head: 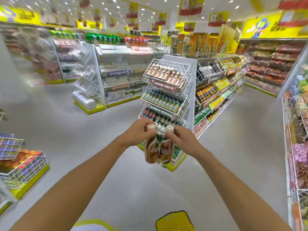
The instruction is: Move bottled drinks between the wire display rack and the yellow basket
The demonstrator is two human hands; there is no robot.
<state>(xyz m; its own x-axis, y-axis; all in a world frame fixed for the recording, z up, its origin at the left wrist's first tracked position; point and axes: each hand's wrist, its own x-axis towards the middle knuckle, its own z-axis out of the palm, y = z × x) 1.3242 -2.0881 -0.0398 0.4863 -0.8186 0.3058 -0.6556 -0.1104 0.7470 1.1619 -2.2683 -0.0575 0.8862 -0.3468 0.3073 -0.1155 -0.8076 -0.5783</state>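
Observation:
I hold two brown coffee bottles with cream caps out in front of me, side by side and hanging down. My left hand (139, 133) grips the neck of the left bottle (150, 151). My right hand (180, 136) grips the neck of the right bottle (165, 152). Behind them stands the white wire display rack (166, 90), its tilted tiers full of bottled drinks, with matching brown bottles on the top tier (166, 73). A corner of the yellow basket (175, 221) shows at the bottom edge, below my right forearm.
Grey shop floor lies between me and the rack. Long stocked shelves (220, 87) run off to the right of the rack, and another shelf wall (298, 147) lines the right edge. A low wire bin of packets (25, 165) stands at the left.

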